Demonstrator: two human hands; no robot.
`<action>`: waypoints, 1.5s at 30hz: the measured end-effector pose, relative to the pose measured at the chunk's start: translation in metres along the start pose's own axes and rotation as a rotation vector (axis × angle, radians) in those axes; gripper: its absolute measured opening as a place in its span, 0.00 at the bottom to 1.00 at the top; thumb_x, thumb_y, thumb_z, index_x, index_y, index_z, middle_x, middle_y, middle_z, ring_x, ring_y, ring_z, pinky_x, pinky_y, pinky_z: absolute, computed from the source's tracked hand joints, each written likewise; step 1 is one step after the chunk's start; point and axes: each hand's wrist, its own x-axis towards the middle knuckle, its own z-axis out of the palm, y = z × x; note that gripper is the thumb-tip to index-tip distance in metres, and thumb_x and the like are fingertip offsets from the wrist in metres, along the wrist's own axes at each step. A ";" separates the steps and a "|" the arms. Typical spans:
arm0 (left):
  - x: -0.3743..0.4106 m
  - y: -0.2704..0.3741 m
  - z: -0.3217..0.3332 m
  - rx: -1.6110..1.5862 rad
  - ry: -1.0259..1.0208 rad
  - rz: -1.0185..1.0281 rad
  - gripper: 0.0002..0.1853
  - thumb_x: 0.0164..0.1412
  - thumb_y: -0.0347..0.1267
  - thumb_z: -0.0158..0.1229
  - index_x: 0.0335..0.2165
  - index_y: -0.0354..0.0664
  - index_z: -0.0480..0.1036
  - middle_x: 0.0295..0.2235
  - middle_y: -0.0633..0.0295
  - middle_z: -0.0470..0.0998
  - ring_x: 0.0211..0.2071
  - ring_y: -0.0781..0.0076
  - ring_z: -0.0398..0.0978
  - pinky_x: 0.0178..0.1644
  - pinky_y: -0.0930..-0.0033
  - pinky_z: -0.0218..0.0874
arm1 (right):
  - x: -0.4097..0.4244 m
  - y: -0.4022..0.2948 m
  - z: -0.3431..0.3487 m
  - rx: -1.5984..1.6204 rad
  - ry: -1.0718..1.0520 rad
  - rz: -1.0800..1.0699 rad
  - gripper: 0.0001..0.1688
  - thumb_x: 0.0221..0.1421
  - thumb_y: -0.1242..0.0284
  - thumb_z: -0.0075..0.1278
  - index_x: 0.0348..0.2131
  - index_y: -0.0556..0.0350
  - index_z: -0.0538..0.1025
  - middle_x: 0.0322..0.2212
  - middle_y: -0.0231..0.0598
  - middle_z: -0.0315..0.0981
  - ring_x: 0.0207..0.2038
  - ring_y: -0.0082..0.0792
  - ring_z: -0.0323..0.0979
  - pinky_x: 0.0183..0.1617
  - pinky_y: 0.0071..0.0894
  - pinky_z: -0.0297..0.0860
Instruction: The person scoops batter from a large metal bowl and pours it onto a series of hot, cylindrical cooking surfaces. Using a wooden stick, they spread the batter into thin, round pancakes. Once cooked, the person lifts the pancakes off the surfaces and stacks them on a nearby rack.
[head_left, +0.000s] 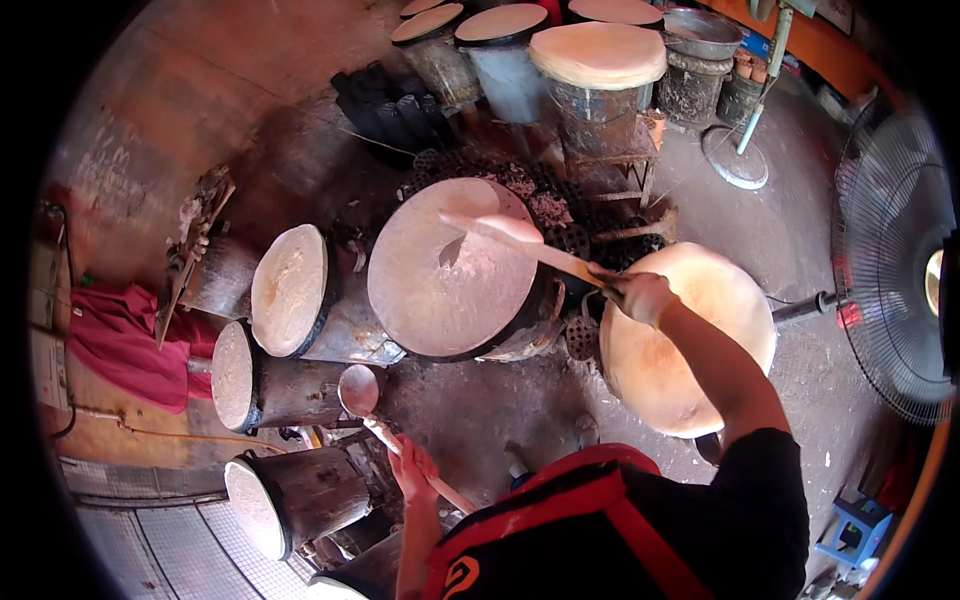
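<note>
My right hand (646, 297) grips the handle of a long wooden paddle (561, 259). The paddle's broad end, carrying some pale batter, lies over a large round griddle (409, 300) covered with a pale layer of batter; a dark gap shows near its middle. My left hand (414, 469) is closed around the long handle of a ladle (358, 390), whose round bowl hangs over the floor beside the drum stoves. Under my right forearm stands a large stack of round, thin, golden flatbreads or pancakes (686, 345).
Drum stoves with batter-covered griddles (289, 292) curve along the left. Further batter-topped drums and a pancake stack (598, 54) stand at the back. Perforated coal briquettes (581, 337) lie around the large griddle. A pedestal fan (892, 255) is at right, with a blue plastic stool (855, 529) below.
</note>
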 end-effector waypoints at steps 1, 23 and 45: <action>0.001 -0.001 0.007 -0.001 0.013 -0.019 0.09 0.63 0.32 0.47 0.42 0.53 0.61 0.17 0.70 0.60 0.10 0.81 0.54 0.09 0.77 0.47 | 0.024 0.004 0.011 0.030 0.074 0.000 0.27 0.59 0.50 0.36 0.58 0.11 0.54 0.38 0.36 0.74 0.38 0.45 0.73 0.40 0.42 0.69; 0.014 0.019 0.099 0.239 -0.182 -0.186 0.13 0.62 0.32 0.45 0.46 0.49 0.58 0.17 0.68 0.59 0.09 0.81 0.53 0.09 0.77 0.47 | 0.024 -0.103 0.079 0.893 0.070 -0.147 0.28 0.61 0.59 0.38 0.58 0.44 0.58 0.45 0.46 0.71 0.45 0.44 0.71 0.46 0.36 0.65; 0.103 0.042 0.168 0.072 -0.272 -0.369 0.06 0.62 0.36 0.48 0.37 0.50 0.63 0.14 0.72 0.58 0.08 0.81 0.53 0.09 0.77 0.44 | 0.078 -0.077 0.041 0.908 0.016 -0.142 0.28 0.60 0.57 0.38 0.58 0.38 0.60 0.49 0.53 0.64 0.51 0.52 0.64 0.53 0.37 0.61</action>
